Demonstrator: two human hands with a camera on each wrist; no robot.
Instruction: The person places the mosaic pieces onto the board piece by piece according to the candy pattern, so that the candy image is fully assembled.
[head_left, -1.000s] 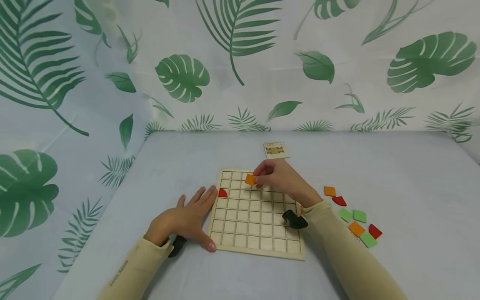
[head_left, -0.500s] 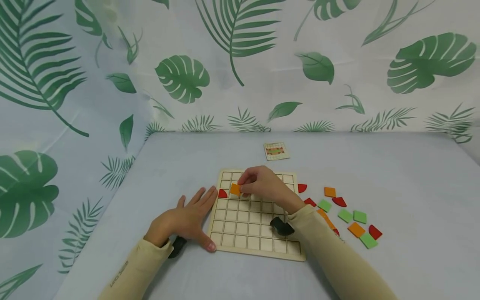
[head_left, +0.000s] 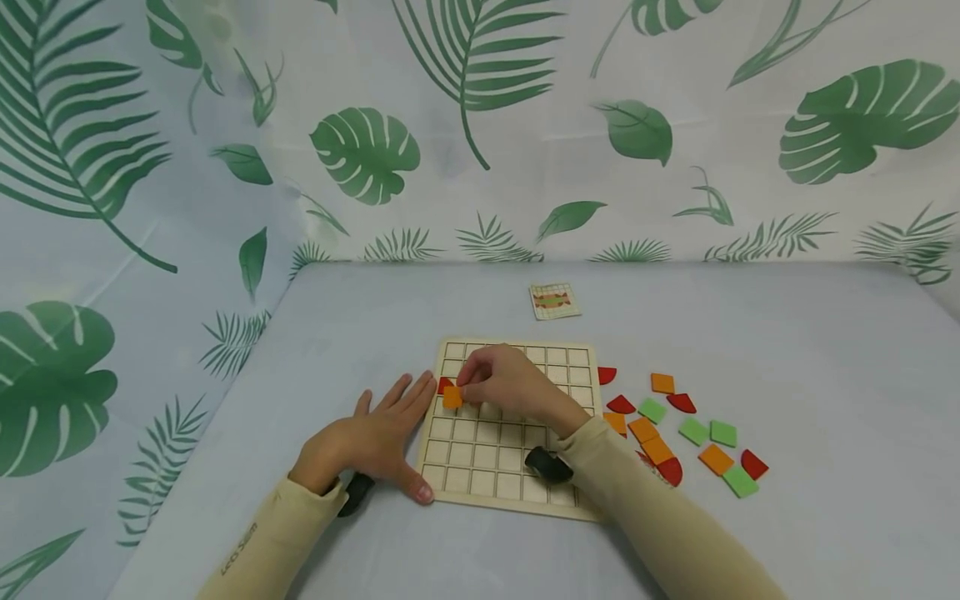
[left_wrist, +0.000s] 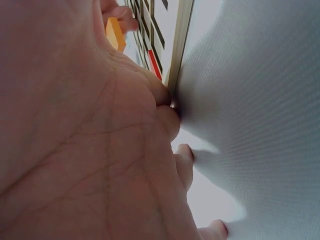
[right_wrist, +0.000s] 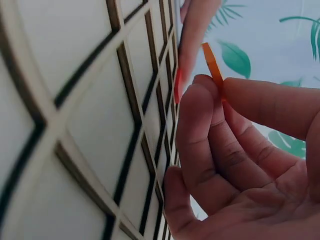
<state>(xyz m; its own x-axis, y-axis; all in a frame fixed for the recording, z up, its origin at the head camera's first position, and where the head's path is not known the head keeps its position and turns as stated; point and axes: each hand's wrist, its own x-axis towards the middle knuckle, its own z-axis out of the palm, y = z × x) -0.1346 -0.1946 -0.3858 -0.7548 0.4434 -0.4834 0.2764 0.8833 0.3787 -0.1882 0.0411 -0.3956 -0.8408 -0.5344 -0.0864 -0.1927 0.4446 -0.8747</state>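
Green leaves [head_left: 364, 157] dot the white walls [head_left: 517, 192] by the pale table [head_left: 825, 358]. The right hand [head_left: 512, 387] pinches an orange square [head_left: 452, 398] over the board [head_left: 484, 457], near its left edge and a red piece [head_left: 444, 384]. The left hand [head_left: 375, 442], fingers spread, touches that edge.

The right grip [head_left: 506, 385] has carried the orange tile [head_left: 452, 398] leftward, near the red piece [head_left: 444, 383].

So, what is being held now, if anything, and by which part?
The right hand pinches a thin orange square tile near one edge with its fingertips. The left hand holds nothing; it rests against the pale wooden grid board.
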